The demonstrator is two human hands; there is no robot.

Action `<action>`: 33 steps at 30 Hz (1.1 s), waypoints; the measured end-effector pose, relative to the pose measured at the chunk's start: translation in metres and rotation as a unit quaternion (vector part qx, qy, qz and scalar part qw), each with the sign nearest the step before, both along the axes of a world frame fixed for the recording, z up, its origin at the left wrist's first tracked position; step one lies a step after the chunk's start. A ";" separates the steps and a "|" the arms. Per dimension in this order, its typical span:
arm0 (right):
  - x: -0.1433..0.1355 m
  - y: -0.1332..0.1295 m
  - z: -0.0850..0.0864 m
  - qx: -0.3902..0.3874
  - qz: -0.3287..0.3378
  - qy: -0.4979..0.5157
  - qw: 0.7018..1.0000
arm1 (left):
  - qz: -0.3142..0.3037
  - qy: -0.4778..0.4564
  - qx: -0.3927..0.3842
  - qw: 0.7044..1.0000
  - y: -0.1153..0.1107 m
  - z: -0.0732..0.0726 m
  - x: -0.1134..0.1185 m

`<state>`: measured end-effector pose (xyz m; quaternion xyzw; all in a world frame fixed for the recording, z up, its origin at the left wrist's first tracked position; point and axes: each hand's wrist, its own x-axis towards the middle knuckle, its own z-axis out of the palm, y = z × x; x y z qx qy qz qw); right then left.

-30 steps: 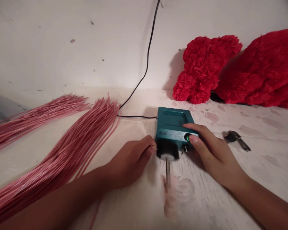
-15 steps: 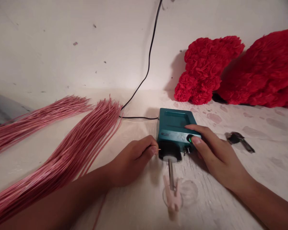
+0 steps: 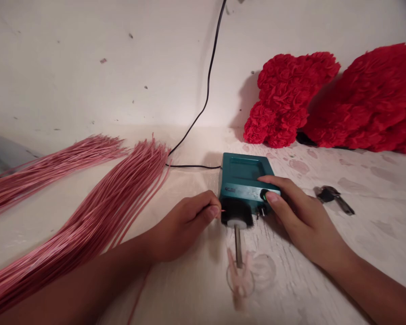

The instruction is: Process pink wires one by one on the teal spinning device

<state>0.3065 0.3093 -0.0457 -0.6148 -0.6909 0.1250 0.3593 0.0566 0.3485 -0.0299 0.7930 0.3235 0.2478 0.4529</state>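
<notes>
A teal box-shaped machine (image 3: 246,169) sits on the table, with a black round part (image 3: 236,210) and a metal rod (image 3: 238,246) at its front. My left hand (image 3: 189,223) pinches a thin pink stem, whose tip points at the black part. The stem runs back under my wrist and shows again below the forearm. My right hand (image 3: 296,212) grips the machine's right front corner, thumb by the green-lit knob (image 3: 264,194). A blurred pale pink clip-like piece (image 3: 240,275) is at the rod's lower end.
Two bundles of pink stems, one nearer (image 3: 111,198) and one farther (image 3: 64,164), lie at the left. Red flower bunches (image 3: 284,99) lean on the wall at the right. A black cord (image 3: 209,81) hangs behind the machine. A small dark tool (image 3: 336,198) lies at the right.
The whole view has shifted slightly. Both hands keep their places at the machine. The blurred pink piece by the rod looks a little different in shape.
</notes>
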 end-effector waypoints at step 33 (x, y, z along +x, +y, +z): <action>-0.001 0.001 0.001 -0.007 0.008 0.003 1.000 | -0.026 -0.037 -0.034 0.998 0.006 0.001 0.001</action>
